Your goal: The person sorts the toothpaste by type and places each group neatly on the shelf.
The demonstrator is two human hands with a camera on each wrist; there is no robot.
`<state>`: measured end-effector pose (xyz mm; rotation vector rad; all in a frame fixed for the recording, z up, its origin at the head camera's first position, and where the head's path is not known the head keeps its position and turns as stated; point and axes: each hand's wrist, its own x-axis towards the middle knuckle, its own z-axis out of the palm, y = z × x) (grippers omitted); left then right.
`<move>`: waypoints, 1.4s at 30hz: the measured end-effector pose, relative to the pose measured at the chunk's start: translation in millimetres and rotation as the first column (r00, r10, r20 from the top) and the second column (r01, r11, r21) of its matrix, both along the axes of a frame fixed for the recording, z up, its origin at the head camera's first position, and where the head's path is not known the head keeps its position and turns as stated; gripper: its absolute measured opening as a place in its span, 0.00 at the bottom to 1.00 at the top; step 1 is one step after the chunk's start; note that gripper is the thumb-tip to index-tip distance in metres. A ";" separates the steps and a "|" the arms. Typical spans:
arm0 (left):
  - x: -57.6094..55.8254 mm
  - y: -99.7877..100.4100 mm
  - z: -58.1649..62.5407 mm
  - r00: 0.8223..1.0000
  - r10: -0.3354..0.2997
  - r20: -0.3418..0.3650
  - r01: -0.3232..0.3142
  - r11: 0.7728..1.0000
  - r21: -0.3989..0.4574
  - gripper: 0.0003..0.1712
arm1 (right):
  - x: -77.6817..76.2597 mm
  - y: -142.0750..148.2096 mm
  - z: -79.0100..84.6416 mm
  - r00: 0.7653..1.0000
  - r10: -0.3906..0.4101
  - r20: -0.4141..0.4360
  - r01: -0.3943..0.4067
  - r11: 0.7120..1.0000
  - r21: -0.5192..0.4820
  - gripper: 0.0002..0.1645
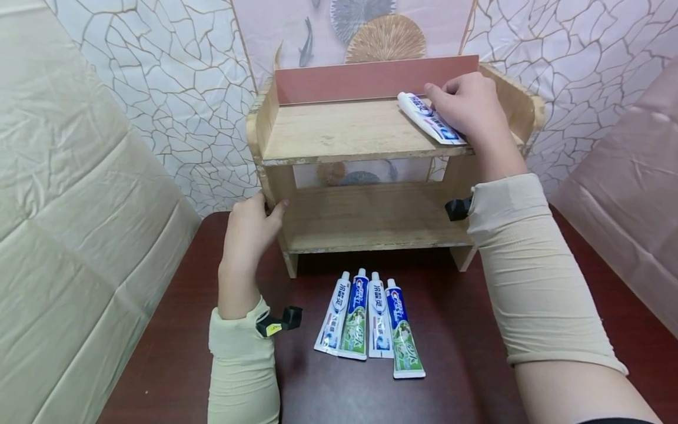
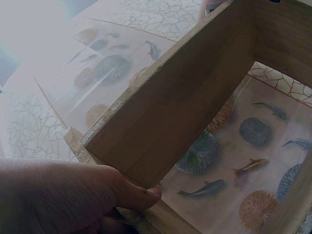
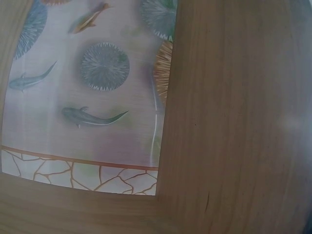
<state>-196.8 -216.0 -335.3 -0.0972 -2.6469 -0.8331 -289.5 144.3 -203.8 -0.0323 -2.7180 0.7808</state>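
Note:
A small wooden two-tier shelf [image 1: 323, 132] stands on the table. My left hand [image 1: 249, 227] grips the edge of its left side panel; in the left wrist view the thumb [image 2: 139, 195] lies over the wood, while the fingers are mostly hidden. At the right of the top board, my right hand [image 1: 468, 106] holds a white and blue toothpaste tube [image 1: 426, 118] by its side, with the fingertips hidden. Before the shelf lie two white tubes [image 1: 335, 312] [image 1: 378, 318] and two blue-green tubes [image 1: 356, 318] [image 1: 404, 333], caps toward the shelf.
A reddish back strip [image 1: 371, 79] and the right side panel [image 1: 511, 103] border the top board. The lower board [image 1: 371, 215] sits beneath it. Under everything is a dark red table [image 1: 175, 330]. Patterned cloth [image 1: 175, 88] hangs behind, and the right wrist view shows mostly the shelf's wood [image 3: 234, 122].

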 end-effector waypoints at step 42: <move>-2.7 -2.1 -1.7 1.000 -0.004 0.019 0.004 1.000 0.002 0.22 | 14.2 2.6 -4.6 0.997 -0.056 -0.045 0.053 0.997 -0.062 0.37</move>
